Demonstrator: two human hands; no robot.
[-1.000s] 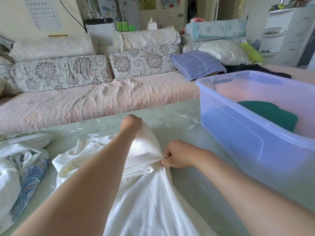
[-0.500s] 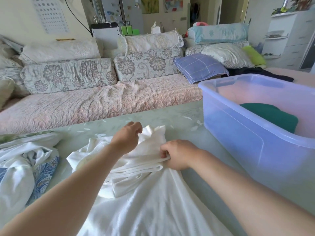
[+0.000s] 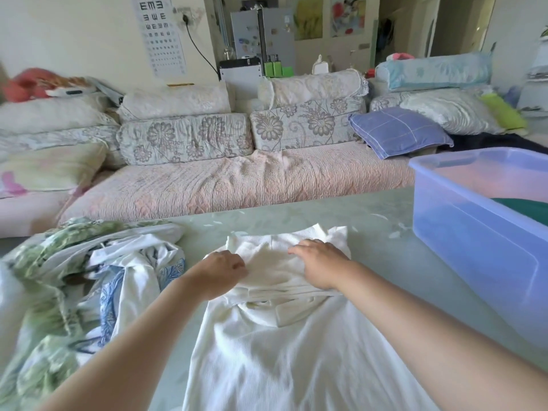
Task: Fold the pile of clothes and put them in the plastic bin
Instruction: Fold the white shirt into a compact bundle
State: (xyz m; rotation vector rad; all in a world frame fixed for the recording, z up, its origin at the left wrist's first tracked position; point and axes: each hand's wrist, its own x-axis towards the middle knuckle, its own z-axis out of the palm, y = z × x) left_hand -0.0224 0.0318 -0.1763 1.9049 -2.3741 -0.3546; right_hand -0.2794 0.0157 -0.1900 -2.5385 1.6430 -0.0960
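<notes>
Unfolded pile of clothes: lay in a heap along the left edge of the table, a mix of green-leaf print, white and blue-patterned cloth. It was just beside the white garment and possibly touching it; I could not tell.

My left hand: rested on the left end of the garment's folded-over top part, fingers curled in and pinching the cloth there.

White garment: spread flat at the middle of the table, running from the near edge toward the far edge, with its far portion doubled back on itself in layers.

My right hand: lay on the right half of that same fold, fingers fairly straight, pointed left and pressing down on the cloth, gripping nothing.

Plastic bin: stood at the right edge of the table, apart from the garment. A dark green garment lay inside it.
</notes>
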